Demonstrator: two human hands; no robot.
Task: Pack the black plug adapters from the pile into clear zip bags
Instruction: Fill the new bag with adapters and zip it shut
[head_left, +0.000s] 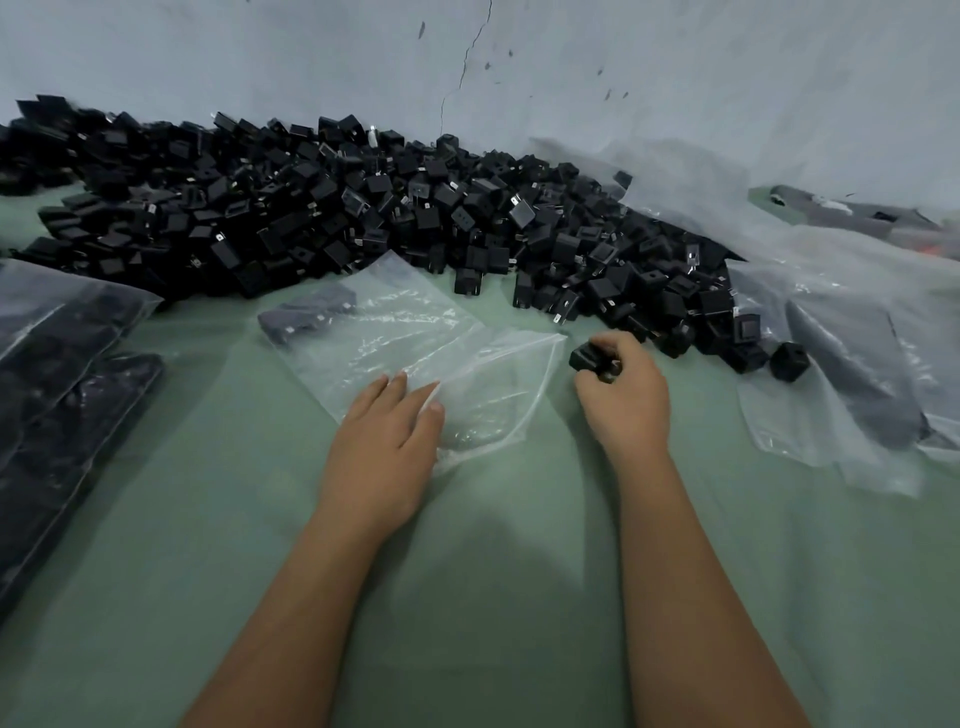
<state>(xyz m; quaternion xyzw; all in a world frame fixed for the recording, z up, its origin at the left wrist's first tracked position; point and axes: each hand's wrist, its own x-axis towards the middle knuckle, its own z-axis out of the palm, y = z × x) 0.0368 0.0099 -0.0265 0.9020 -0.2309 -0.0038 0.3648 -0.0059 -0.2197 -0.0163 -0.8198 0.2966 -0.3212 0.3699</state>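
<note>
On a green table (493, 597) against a cracked pale wall (467, 62), the left hand (387, 441) lies flat-fingered on the clear zip bag (415, 332) at centre, the right hand (623, 389) grips a black adapter (584, 358) below the pile (363, 208), and filled bags (57, 395) are cut off at left.

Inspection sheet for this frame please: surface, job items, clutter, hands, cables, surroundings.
Surface: green table, bare in the foreground.
Job's things: large adapter pile along the far edge; open zip bag in the centre with adapters already at its far-left end; one held adapter.
Clutter: filled bags at the left edge; loose plastic sheeting on the right.
Grippers: left hand lies flat on the zip bag, fingers straight; right hand grips the held adapter beside the bag's mouth.
Cables: nothing seen.
Surroundings: pale wall, cracked and marked.
</note>
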